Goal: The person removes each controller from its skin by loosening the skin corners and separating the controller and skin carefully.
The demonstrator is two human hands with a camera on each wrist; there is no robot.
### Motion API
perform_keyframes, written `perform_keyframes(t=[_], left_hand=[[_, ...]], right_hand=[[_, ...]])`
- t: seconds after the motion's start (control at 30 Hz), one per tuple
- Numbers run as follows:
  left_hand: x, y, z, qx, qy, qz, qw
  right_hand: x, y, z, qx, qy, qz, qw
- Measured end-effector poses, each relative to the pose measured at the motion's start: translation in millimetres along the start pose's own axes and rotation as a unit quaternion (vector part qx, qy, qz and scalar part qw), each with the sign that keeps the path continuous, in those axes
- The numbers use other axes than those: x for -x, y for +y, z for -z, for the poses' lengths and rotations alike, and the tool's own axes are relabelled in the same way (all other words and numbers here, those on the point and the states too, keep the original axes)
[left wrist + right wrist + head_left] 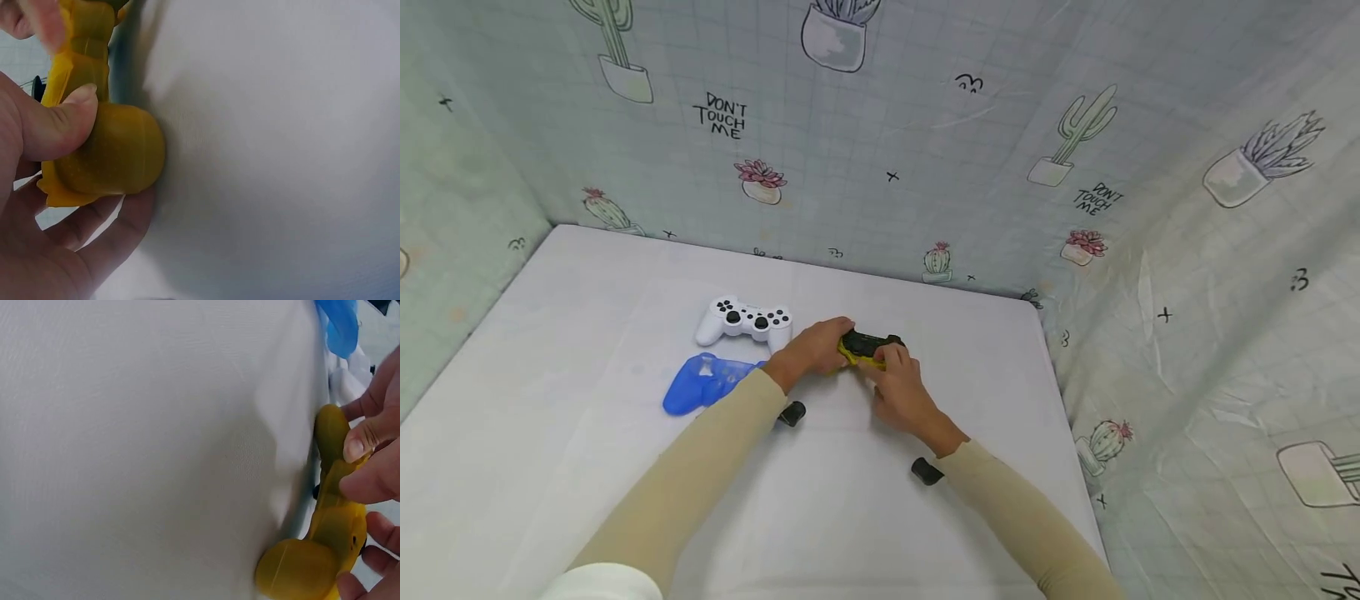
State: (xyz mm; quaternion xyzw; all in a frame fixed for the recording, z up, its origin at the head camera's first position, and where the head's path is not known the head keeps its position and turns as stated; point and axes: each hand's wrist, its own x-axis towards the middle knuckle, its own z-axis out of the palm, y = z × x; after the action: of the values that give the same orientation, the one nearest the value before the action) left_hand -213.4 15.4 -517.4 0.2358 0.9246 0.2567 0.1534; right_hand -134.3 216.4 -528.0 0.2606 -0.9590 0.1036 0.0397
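A white tabletop [587,467] was enclosed on three sides by a pale cloth backdrop [925,150] printed with potted cacti and the words "DON'T TOUCH ME". Near the middle of the tabletop a black game controller in a yellow cover [867,347] was held between both hands – one end in each. The left hand [815,347] was wrapped around its left grip; in the left wrist view the thumb was pressed onto the rounded yellow end [119,156] with the fingers [100,231] curled beneath it. The right hand [901,393] was closed on the other end, its fingers [369,481] pinching the yellow cover [328,544] at the edge, as the right wrist view showed. Just beside the left forearm a white controller [743,321] was lying on the tabletop, and a blue cover [703,382] lay near it – partly hidden by the beige sleeve [700,483].
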Motion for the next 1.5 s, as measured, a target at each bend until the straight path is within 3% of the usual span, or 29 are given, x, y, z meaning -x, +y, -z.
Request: perform_keyframes(t=[0.17,0.27,0.4,0.53,0.67,0.77,0.83,0.97,1.13,1.33,1.5], left_hand=[[3.7,-3.7,0.0,0.001,0.026,-0.007,0.9996],[4.6,-4.4,-1.6,0.014,0.046,0.001,0.9988],[6.6,-3.8,-5.4,0.017,0.075,0.013,0.9969],[9.7,-2.9,-12.4,0.019,0.107,0.019,0.9938],[15.2,-0.9,-21.4,0.035,0.135,0.028,0.9898],[19.5,0.3,-26.7,0.056,0.157,0.034,0.9854],[20.8,0.4,-29.4,0.071,0.171,0.034,0.982],[22.0,0.1,-33.7,0.097,0.199,0.031,0.9747],[24.0,0.5,-35.2,0.122,0.224,0.057,0.9653],[25.7,-1.2,-37.4,0.131,0.233,0.085,0.9599],[26.5,-3.4,-37.9,0.12,0.261,0.079,0.9547]], right_hand=[[-4.6,10.8,2.4,-0.076,0.048,0.002,0.996],[-7.3,19.1,5.6,-0.135,0.093,-0.005,0.986],[-10.7,28.2,9.8,-0.188,0.108,-0.036,0.976],[-9.9,35.7,11.6,-0.205,0.099,-0.137,0.964],[-2.5,41.4,9.9,-0.23,0.041,-0.244,0.941],[2.5,43.9,4.9,-0.259,0.001,-0.273,0.926],[4.8,44.3,0.6,-0.273,0.003,-0.279,0.92],[7.2,43.4,-5.3,-0.273,0.048,-0.278,0.92],[7.0,43.9,-8.0,-0.26,0.087,-0.276,0.921],[3.8,47.1,-8.5,-0.269,0.098,-0.26,0.922],[1.3,49.4,-8.6,-0.269,0.104,-0.24,0.927]])
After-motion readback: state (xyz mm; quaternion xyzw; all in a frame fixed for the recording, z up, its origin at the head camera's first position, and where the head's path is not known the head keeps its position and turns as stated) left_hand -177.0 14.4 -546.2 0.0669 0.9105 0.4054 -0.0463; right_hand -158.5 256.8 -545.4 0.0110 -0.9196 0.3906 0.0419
